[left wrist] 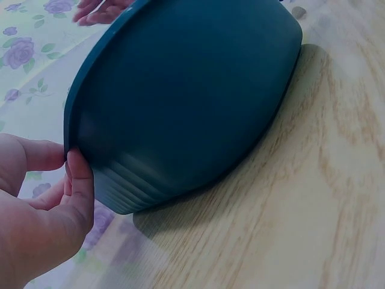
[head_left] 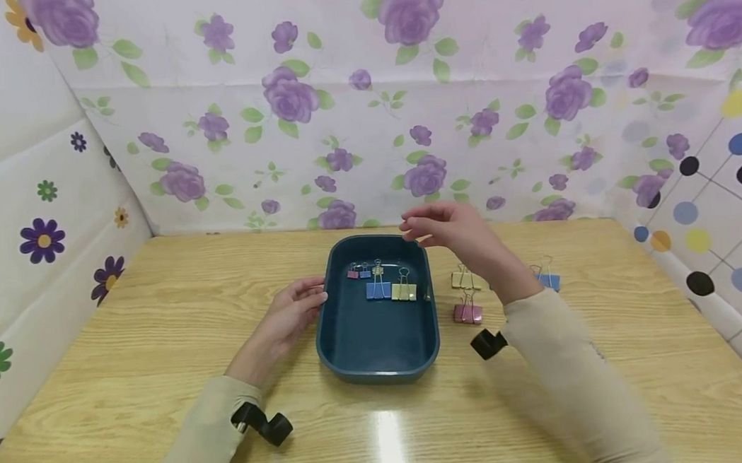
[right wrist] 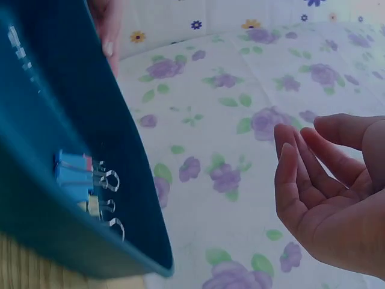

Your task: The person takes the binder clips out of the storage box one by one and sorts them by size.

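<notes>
Left hand (head_left: 287, 316) touches tray (head_left: 378, 344) rim; right hand (head_left: 457, 233) hovers, empty

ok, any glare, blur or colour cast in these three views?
Head view: a bright glare streak on the table in front of the tray, and the right hand and its sleeve are motion-smeared. Left wrist view: bluish cast, tray soft, left hand on its rim. Right wrist view: washed-out backdrop, clips in the tray blurred.
</notes>
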`<state>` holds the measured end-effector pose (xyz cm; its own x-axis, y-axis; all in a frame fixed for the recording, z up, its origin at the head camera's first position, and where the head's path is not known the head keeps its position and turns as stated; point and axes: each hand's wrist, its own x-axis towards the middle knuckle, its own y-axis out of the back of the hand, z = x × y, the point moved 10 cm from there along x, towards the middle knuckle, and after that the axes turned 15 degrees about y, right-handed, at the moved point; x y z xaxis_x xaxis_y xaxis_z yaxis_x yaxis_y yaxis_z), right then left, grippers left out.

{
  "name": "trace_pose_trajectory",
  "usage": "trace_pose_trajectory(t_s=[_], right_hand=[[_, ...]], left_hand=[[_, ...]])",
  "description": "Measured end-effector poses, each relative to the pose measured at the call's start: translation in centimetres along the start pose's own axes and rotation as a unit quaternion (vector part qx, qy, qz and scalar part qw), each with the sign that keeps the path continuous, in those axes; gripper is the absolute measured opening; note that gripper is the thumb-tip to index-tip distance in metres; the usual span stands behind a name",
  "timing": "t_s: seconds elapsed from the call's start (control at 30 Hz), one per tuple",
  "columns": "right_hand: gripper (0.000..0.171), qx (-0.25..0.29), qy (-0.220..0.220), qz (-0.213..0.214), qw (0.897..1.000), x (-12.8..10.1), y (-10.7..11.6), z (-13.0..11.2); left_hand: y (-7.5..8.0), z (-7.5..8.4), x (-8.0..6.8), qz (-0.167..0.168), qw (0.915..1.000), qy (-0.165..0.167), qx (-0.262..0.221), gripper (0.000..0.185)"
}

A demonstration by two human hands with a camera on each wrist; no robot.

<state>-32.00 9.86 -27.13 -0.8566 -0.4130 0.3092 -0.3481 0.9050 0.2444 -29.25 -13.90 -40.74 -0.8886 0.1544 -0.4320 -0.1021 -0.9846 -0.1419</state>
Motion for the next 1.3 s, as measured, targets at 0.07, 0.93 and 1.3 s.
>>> trace_pose_trajectory(t_s=[0.07,0.93,1.3], right_hand=[[0.03,0.011,-0.003,0.005,1.0,0.6,-0.6,0.2],[0.03,0.033,-0.062,0.049,0.996,4.4,-5.1,8.6],[0.029,-0.042,-0.089,0.024,0.995,4.2,-5.1,10.6]], left_hand=[[0.1,-0.1,0.0,0.0,1.0,0.001,-0.001,0.041],[0.6,-0.5,-0.4,-0.005,0.9999,0.004,-0.009,0.042],[-0.1,0.2,-0.2,-0.013,0.9998,0.0,-0.017,0.04]])
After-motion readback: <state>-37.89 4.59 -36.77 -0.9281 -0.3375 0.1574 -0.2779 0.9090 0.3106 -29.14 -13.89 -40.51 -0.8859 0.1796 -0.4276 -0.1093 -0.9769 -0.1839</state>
